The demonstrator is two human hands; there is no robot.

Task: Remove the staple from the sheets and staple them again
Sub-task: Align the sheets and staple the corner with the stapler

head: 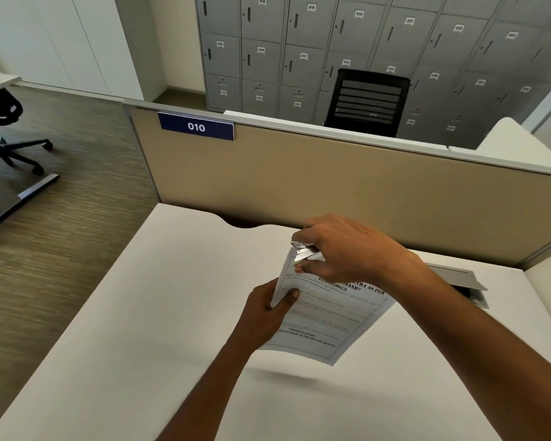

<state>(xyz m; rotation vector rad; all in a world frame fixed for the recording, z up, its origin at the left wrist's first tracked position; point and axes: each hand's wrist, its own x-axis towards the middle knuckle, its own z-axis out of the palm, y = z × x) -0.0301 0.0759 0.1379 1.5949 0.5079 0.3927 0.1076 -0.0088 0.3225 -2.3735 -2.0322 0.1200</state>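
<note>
The printed sheets hang in the air above the white desk, tilted with one corner pointing away from me. My left hand pinches their left edge, thumb on top. My right hand grips a small metal stapler whose jaws sit over the far top corner of the sheets. Most of the stapler is hidden under my fingers. No staple can be made out.
A tan partition with a blue "010" sign closes off the desk's far side. A grey cable hatch is set in the desk at right. Lockers and a black chair stand beyond; another chair is on the left.
</note>
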